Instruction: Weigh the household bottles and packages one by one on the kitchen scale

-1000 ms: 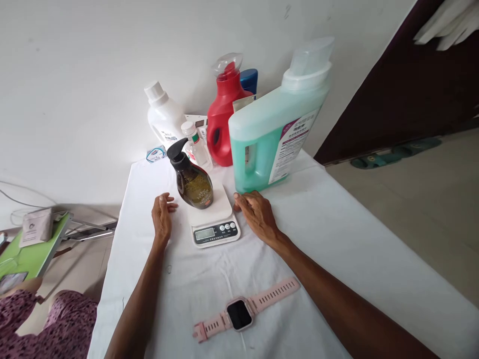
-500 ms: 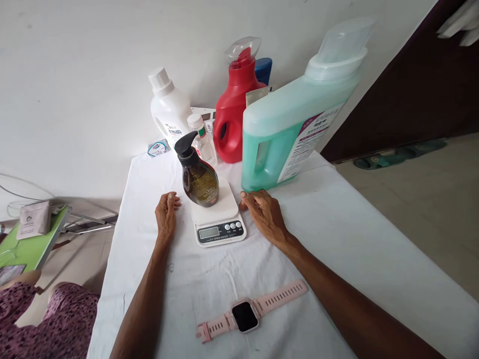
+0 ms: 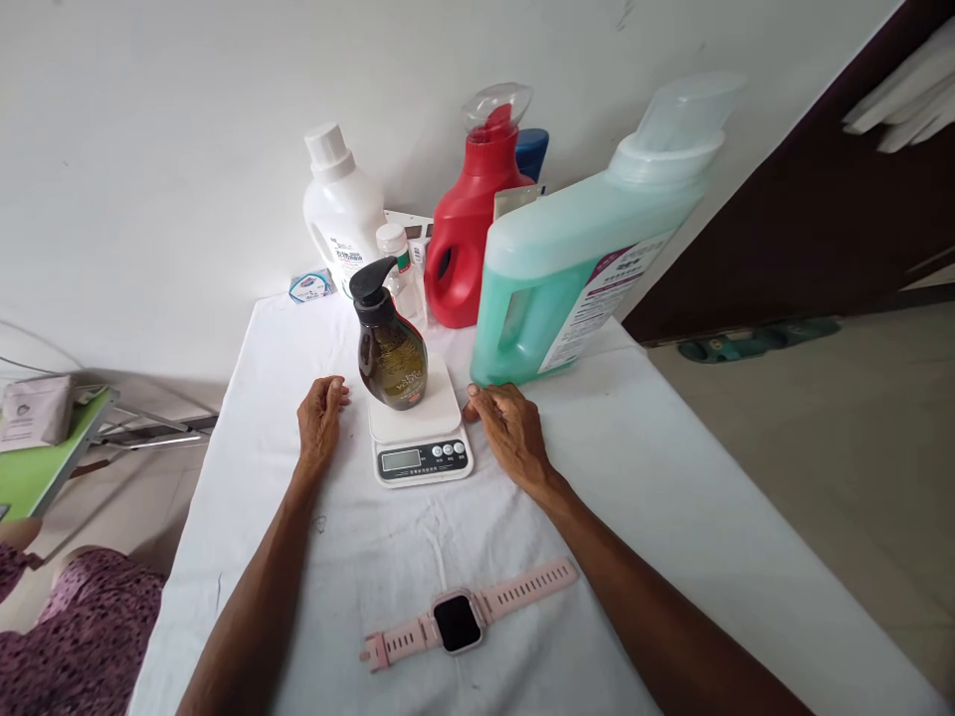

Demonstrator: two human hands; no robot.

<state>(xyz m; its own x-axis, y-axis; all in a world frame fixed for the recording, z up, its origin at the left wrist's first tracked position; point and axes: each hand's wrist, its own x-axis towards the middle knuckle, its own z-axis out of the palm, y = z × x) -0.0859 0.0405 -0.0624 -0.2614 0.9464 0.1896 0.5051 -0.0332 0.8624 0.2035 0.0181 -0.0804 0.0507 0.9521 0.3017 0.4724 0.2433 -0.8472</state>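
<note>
A dark pump bottle (image 3: 393, 348) with a black pump head stands upright on the platform of a white kitchen scale (image 3: 448, 420). The scale's small display shows no digits that I can read. On the table left of the scale rests my left hand (image 3: 320, 418), its fingers curled in and nothing visible in them, apart from the scale. Close by the scale's right edge lies my right hand (image 3: 511, 428), loosely closed, with no object showing in it. Just behind that hand is a large jug of green liquid (image 3: 552, 268). Nearer me lies a pink-strapped smartwatch (image 3: 458, 621) with a dark screen.
Along the wall stand a white bottle (image 3: 343, 204), a small clear bottle (image 3: 403, 283), a red jug (image 3: 474, 209) and a blue-topped container (image 3: 531, 151). A small blue-white packet (image 3: 311, 286) sits at the back left. A person's patterned clothing (image 3: 82, 636) shows at lower left.
The view has shifted slightly, so most things on the table appear a little further left. Both hands stay beside the scale, and the bottle remains on it.
</note>
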